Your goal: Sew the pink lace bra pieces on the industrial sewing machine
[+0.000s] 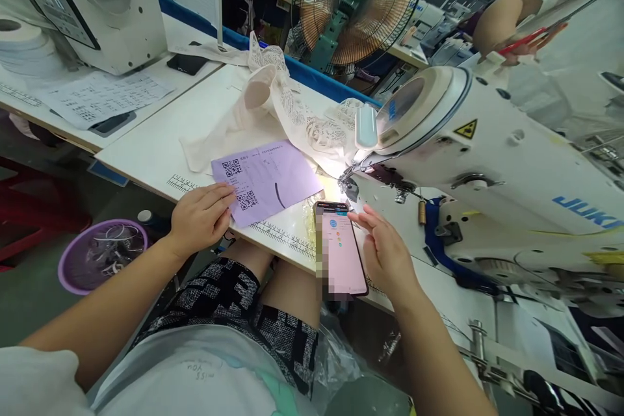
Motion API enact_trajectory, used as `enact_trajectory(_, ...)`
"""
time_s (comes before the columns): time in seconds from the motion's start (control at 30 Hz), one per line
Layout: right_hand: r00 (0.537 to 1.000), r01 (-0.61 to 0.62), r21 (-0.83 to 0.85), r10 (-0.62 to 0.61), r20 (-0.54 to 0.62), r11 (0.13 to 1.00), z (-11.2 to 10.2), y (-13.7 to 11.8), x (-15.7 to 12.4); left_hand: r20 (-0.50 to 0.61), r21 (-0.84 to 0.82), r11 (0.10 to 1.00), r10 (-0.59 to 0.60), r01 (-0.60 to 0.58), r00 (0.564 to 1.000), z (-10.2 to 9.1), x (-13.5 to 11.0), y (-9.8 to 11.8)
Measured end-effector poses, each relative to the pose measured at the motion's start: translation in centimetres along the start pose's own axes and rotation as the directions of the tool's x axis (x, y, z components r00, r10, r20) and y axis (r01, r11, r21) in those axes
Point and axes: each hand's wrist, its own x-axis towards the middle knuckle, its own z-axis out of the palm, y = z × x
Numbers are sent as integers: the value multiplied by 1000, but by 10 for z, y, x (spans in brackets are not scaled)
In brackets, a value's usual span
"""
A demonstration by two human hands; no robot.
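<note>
My left hand (203, 218) is at the left edge of a purple printed paper sheet (287, 175), its fingers together and closed on that edge. The sheet lies on the white sewing table and bears QR codes and a dark curved mark. At the table's front edge lies a smartphone (344, 253) with its screen lit, part of it blurred out. My right hand (383, 244) is beside the phone, fingers apart, index finger at the top right of the screen. White lace fabric (292, 110) lies bunched behind the sheet, reaching toward the sewing machine's needle area.
A JUKI sewing machine (517, 149) stands on the right and another machine (112, 6) at far left. A fan (361, 6) stands behind the table. Low at left is a purple basket (68, 266). Another person's arm (507, 16) reaches in at upper right, with something red.
</note>
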Motion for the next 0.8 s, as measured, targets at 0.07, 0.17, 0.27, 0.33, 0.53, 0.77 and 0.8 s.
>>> enact_trajectory(0.07,1000,11,6,-11,4,1000,0,0,-2,5,-6,1000,-12,12,1000,1,0,0)
enact_trajectory(0.17,999,22,-7,-21,31,1000,3,-3,0,-22,3,1000,10,-10,1000,2,-1,-1)
enact_trajectory(0.27,997,56,-42,-54,51,998,6,-7,2,-41,22,999,37,-36,999,3,-1,-2)
enact_trajectory(0.33,995,83,-66,-79,62,994,7,-7,2,-53,36,998,56,-54,997,3,-1,-2)
enact_trajectory(0.53,999,21,-68,-24,-45,997,1,-13,-10,-114,79,989,135,-127,984,3,0,-3)
enact_trajectory(0.77,921,-362,-247,385,51,899,0,-51,-58,-90,162,986,59,-44,994,-1,-1,3)
enact_trajectory(0.8,908,-379,-270,412,78,885,3,-55,-63,-87,167,986,46,-31,995,-2,-1,4)
